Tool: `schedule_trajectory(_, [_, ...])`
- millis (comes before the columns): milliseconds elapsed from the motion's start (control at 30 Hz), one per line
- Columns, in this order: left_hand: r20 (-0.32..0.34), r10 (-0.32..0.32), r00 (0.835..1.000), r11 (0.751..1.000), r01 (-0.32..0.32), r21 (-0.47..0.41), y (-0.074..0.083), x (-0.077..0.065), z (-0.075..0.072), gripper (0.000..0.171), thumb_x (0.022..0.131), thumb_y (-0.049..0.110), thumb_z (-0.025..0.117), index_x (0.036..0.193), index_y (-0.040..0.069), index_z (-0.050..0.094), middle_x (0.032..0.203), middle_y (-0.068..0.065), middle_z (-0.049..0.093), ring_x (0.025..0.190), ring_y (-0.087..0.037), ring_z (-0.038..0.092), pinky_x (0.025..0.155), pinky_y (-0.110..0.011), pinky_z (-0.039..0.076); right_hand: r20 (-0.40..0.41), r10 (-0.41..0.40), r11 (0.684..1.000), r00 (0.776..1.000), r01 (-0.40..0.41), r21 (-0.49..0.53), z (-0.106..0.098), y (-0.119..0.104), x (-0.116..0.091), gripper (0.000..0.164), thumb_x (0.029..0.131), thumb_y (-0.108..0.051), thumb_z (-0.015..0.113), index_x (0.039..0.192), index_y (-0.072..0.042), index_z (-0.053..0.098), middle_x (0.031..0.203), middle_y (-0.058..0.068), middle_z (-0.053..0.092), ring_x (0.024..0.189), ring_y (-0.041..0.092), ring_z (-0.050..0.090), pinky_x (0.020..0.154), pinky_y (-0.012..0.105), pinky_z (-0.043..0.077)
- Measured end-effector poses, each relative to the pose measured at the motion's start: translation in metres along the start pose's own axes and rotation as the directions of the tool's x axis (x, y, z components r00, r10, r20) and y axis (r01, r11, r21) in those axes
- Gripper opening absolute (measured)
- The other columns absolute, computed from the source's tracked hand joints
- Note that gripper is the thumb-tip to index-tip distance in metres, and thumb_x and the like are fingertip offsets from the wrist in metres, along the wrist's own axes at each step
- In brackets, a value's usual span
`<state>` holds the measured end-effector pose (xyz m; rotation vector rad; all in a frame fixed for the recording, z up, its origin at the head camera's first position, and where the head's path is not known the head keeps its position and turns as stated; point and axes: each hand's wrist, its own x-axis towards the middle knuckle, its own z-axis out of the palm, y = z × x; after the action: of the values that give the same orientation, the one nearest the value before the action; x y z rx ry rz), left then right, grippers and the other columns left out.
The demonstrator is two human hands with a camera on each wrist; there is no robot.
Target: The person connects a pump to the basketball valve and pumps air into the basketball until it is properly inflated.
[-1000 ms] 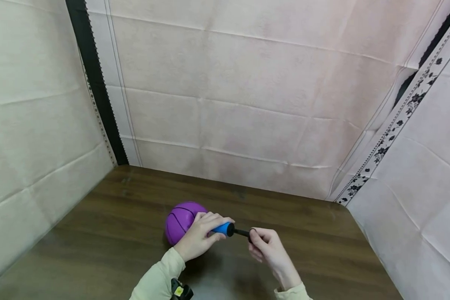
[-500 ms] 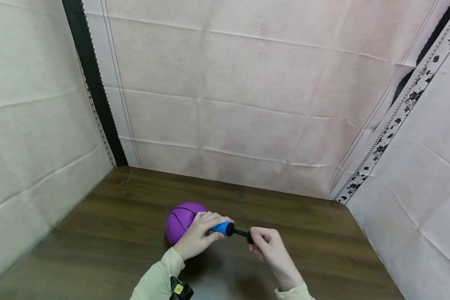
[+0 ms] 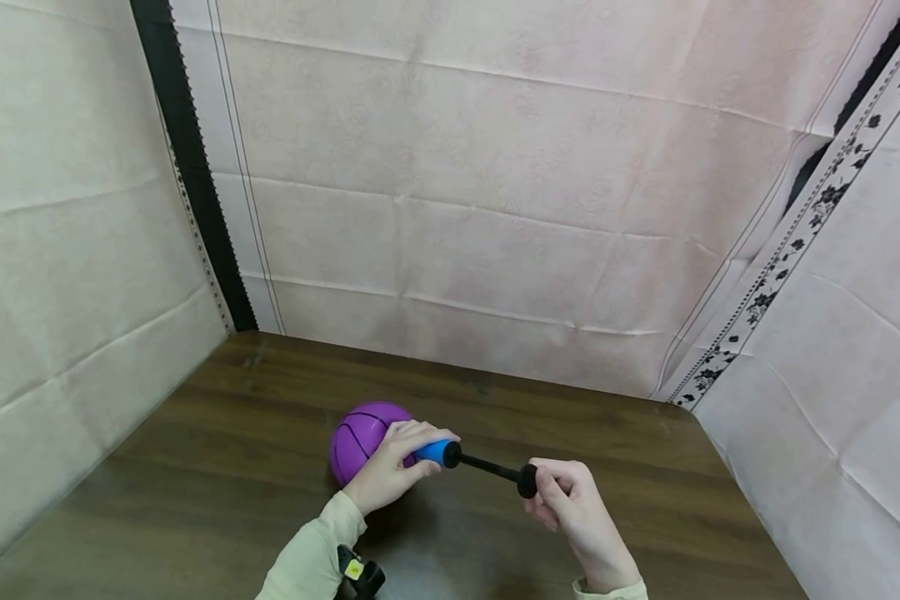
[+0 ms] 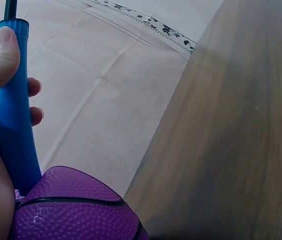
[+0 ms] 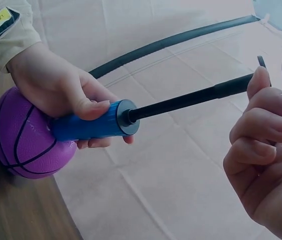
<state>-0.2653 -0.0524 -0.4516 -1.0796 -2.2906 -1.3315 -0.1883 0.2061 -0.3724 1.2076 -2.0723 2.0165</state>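
Observation:
A small purple ball (image 3: 358, 443) with black basketball lines sits on the wooden table in the head view. My left hand (image 3: 390, 468) grips the blue barrel (image 4: 13, 125) of a hand pump, its thumb along the side. The barrel's far end meets the ball (image 4: 75, 212); whether a needle is in it is hidden. From the other end a long stretch of black rod (image 5: 181, 104) sticks out. My right hand (image 3: 583, 512) pinches the black knob handle (image 3: 527, 481) at the rod's end, with thumb and fingers curled.
The brown wooden table (image 3: 255, 467) lies under both hands. Pale cloth walls (image 3: 480, 208) stand behind it and on both sides. A black device with a yellow label (image 3: 358, 573) is strapped to the left wrist.
My right hand has moved right and slightly down, drawing the pump's handle out, so more black rod shows. The left hand and ball have barely shifted.

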Motion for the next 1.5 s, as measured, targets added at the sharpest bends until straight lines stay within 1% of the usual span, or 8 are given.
schedule_trajectory(233, [0.008, 0.015, 1.0, 0.999, -0.016, 0.043, 0.005, 0.003, -0.002, 0.036, 0.093, 0.03, 0.062, 0.127, 0.037, 0.056, 0.116, 0.015, 0.063, 0.109, -0.007, 0.056, 0.101, -0.048, 0.03, -0.065, 0.141, 0.989, 0.988, -0.137, 0.061, -0.003, 0.0, -0.003, 0.036, 0.104, -0.003, 0.033, 0.07, 0.004, 0.042, 0.054, 0.014, 0.029, 0.042, 0.027, 0.019, 0.037, 0.028, 0.016])
schedule_trajectory(500, [-0.032, 0.039, 0.999, 0.992, -0.035, 0.121, 0.015, 0.005, -0.004, 0.035, 0.092, 0.028, 0.063, 0.126, 0.035, 0.058, 0.112, 0.013, 0.065, 0.105, -0.008, 0.057, 0.098, -0.047, 0.032, -0.136, 0.173, 0.983, 0.975, -0.163, 0.084, 0.013, 0.015, 0.007, 0.042, 0.107, -0.011, 0.031, 0.069, 0.007, 0.035, 0.049, 0.012, 0.022, 0.037, 0.018, 0.021, 0.035, 0.026, 0.019])
schedule_trajectory(800, [-0.014, 0.081, 0.997, 0.972, -0.076, 0.221, 0.022, 0.005, 0.001, 0.036, 0.088, 0.031, 0.066, 0.124, 0.03, 0.062, 0.107, 0.012, 0.066, 0.101, -0.007, 0.056, 0.095, -0.041, 0.034, -0.139, 0.438, 0.898, 0.888, -0.428, 0.102, 0.035, 0.049, 0.021, 0.054, 0.105, -0.03, 0.038, 0.081, 0.019, 0.038, 0.053, -0.007, 0.039, 0.043, 0.003, 0.036, 0.045, 0.018, 0.032])
schedule_trajectory(1000, [-0.031, 0.011, 0.999, 0.985, -0.005, 0.173, 0.018, 0.003, 0.0, 0.037, 0.089, 0.033, 0.066, 0.125, 0.036, 0.06, 0.109, 0.015, 0.066, 0.103, -0.005, 0.057, 0.096, -0.043, 0.035, -0.344, 0.459, 0.888, 0.819, -0.426, 0.171, 0.031, 0.035, 0.015, 0.055, 0.102, -0.032, 0.05, 0.067, 0.01, 0.041, 0.046, -0.01, 0.035, 0.04, 0.002, 0.027, 0.042, 0.019, 0.02])
schedule_trajectory(1133, [-0.077, -0.048, 0.996, 0.988, 0.059, 0.145, 0.015, 0.004, 0.0, 0.036, 0.089, 0.034, 0.067, 0.124, 0.038, 0.06, 0.11, 0.015, 0.067, 0.105, -0.008, 0.058, 0.097, -0.045, 0.035, -0.439, 0.296, 0.955, 0.848, -0.248, 0.166, 0.021, 0.023, 0.01, 0.053, 0.103, -0.023, 0.047, 0.059, 0.002, 0.032, 0.044, -0.005, 0.025, 0.039, 0.012, 0.014, 0.04, 0.027, 0.008])
schedule_trajectory(1267, [-0.077, -0.054, 0.996, 0.987, 0.065, 0.149, 0.014, 0.004, 0.0, 0.036, 0.089, 0.032, 0.068, 0.124, 0.037, 0.061, 0.11, 0.014, 0.067, 0.106, -0.009, 0.058, 0.095, -0.043, 0.035, -0.376, 0.202, 0.976, 0.904, -0.157, 0.148, 0.013, 0.02, 0.007, 0.049, 0.105, -0.017, 0.039, 0.06, 0.0, 0.03, 0.046, 0.003, 0.02, 0.041, 0.02, 0.01, 0.039, 0.03, 0.006])
schedule_trajectory(1367, [-0.071, -0.04, 0.997, 0.985, 0.051, 0.164, 0.016, 0.004, 0.001, 0.038, 0.088, 0.029, 0.069, 0.124, 0.037, 0.061, 0.11, 0.014, 0.067, 0.104, -0.009, 0.058, 0.093, -0.041, 0.034, -0.304, 0.252, 0.964, 0.919, -0.21, 0.165, 0.014, 0.028, 0.008, 0.049, 0.106, -0.021, 0.037, 0.062, -0.002, 0.034, 0.046, -0.004, 0.025, 0.04, 0.01, 0.016, 0.039, 0.027, 0.009])
schedule_trajectory(1500, [-0.042, -0.003, 0.999, 0.98, 0.012, 0.201, 0.021, 0.005, 0.005, 0.04, 0.087, 0.027, 0.07, 0.125, 0.034, 0.061, 0.108, 0.012, 0.067, 0.103, -0.009, 0.058, 0.09, -0.04, 0.034, -0.221, 0.394, 0.916, 0.892, -0.361, 0.177, 0.021, 0.045, 0.012, 0.046, 0.105, -0.031, 0.041, 0.065, -0.009, 0.044, 0.049, -0.012, 0.035, 0.042, 0.0, 0.03, 0.042, 0.019, 0.02])
